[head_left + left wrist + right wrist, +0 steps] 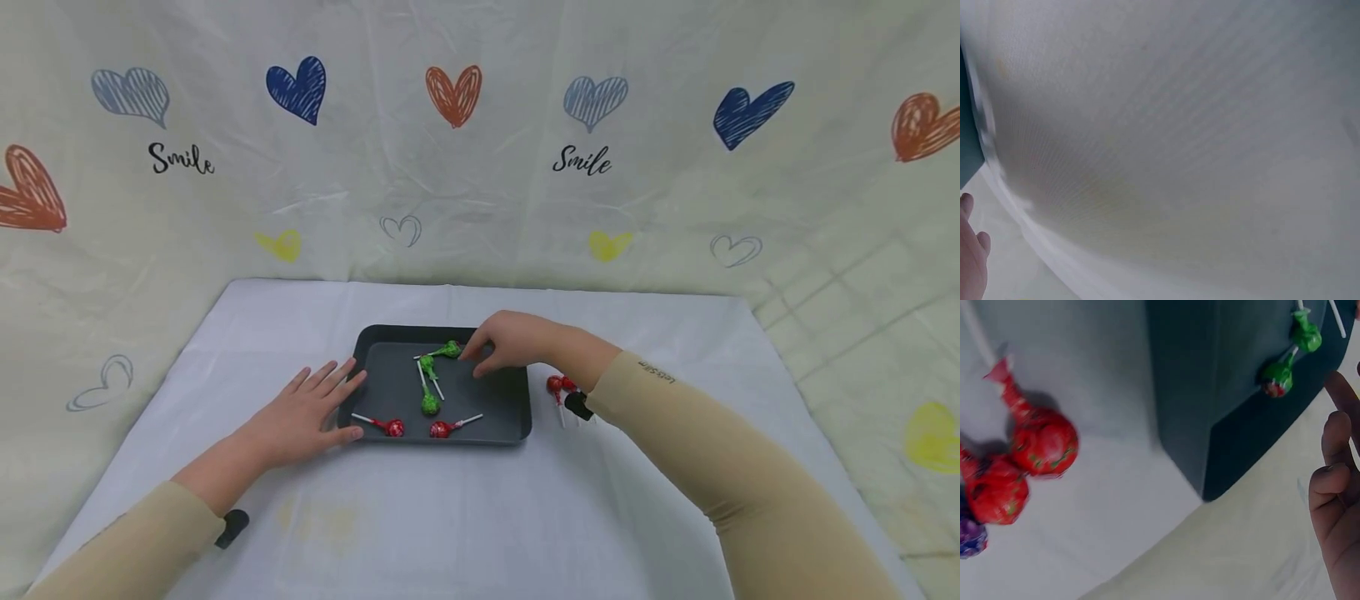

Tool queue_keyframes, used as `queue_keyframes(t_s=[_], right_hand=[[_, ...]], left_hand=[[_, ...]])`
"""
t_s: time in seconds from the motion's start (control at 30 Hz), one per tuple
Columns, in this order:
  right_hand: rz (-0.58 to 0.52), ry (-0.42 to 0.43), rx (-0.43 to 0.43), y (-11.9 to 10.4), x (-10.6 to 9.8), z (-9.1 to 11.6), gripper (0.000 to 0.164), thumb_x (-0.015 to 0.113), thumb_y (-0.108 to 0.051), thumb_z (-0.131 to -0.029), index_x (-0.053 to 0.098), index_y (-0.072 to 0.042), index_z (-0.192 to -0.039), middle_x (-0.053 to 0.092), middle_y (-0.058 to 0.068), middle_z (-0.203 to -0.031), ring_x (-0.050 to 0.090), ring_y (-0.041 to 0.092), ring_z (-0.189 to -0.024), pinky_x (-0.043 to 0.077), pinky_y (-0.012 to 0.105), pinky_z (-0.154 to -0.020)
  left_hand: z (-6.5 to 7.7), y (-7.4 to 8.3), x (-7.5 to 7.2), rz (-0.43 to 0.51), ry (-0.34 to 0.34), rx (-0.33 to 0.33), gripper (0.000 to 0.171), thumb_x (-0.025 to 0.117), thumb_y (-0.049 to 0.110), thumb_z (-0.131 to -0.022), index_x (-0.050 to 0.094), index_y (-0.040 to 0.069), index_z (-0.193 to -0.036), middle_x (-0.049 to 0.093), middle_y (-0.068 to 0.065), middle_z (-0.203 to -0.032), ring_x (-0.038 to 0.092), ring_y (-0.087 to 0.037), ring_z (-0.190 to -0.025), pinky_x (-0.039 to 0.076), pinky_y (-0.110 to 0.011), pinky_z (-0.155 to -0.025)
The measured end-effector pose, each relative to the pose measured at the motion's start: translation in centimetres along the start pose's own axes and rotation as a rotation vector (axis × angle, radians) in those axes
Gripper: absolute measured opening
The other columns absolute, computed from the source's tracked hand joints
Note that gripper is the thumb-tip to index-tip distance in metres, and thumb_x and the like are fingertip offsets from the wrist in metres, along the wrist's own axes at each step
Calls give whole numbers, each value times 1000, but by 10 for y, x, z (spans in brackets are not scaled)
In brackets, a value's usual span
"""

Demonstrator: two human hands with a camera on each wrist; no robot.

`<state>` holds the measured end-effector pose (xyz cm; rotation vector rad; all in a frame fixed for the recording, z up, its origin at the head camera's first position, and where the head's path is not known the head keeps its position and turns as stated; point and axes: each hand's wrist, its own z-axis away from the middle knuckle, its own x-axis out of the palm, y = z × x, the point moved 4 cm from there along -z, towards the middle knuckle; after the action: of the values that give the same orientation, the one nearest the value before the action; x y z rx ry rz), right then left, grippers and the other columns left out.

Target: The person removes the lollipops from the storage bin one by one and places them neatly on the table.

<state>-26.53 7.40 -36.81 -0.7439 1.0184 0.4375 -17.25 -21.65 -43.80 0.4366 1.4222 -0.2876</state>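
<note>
A dark grey tray [480, 429] lies on the white cloth. Three green-wrapped lollipops, one of them the lollipop [431, 405], sit in its middle and back. Along its front edge are a red lollipop [393, 427] at left and another red lollipop [440, 429] at right. My left hand [300, 417] is spread flat, its fingertips at the tray's left rim. Over the tray's back right is my right hand [513, 340], thumb and index finger apart and pointing down, close to the rearmost green lollipop [452, 349]. Nothing shows between its fingers.
Right of the tray, partly behind the right forearm, lie red lollipops [555, 383]; the right wrist view also has a purple lollipop [971, 537] beside them. A white sheet [495, 183] printed with hearts hangs behind the table.
</note>
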Motion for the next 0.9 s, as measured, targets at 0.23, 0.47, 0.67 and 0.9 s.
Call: queue_keyframes(t_s=[0.23,0.47,0.67,0.9], right_hand=[[61,-61,-55,-24,11,-19,35,72,-33,-80,68,-24,-114,67,-7,-103,56,2,-87,49,23,-79],[133,-121,-161,-44,24,-37,32,71,-32,-81,68,-26,-113,66,-13,-93,56,-1,-82,48,20,-75],[166,-156,-192,-53,32,-48,31,71,-32,-81,68,-27,-112,65,-17,-94,56,-4,-84,48,19,-78],[203,-188,-159,-58,39,-54,28,71,-31,-81,69,-29,-110,65,-17,-96,57,-2,-84,48,20,-79]], left_hand=[[0,-1,0,1,-5,-2,86,47,70,-80,18,27,-149,11,0,-155,11,-31,-141,9,-56,-111],[0,-2,2,-8,-22,-8,86,45,71,-81,16,27,-149,9,0,-156,10,-31,-141,8,-56,-111],[0,-3,2,6,6,3,86,46,71,-80,18,27,-149,11,1,-156,12,-31,-141,9,-56,-111],[0,-2,2,18,17,9,86,47,71,-80,20,26,-148,12,1,-155,13,-31,-140,10,-56,-111]])
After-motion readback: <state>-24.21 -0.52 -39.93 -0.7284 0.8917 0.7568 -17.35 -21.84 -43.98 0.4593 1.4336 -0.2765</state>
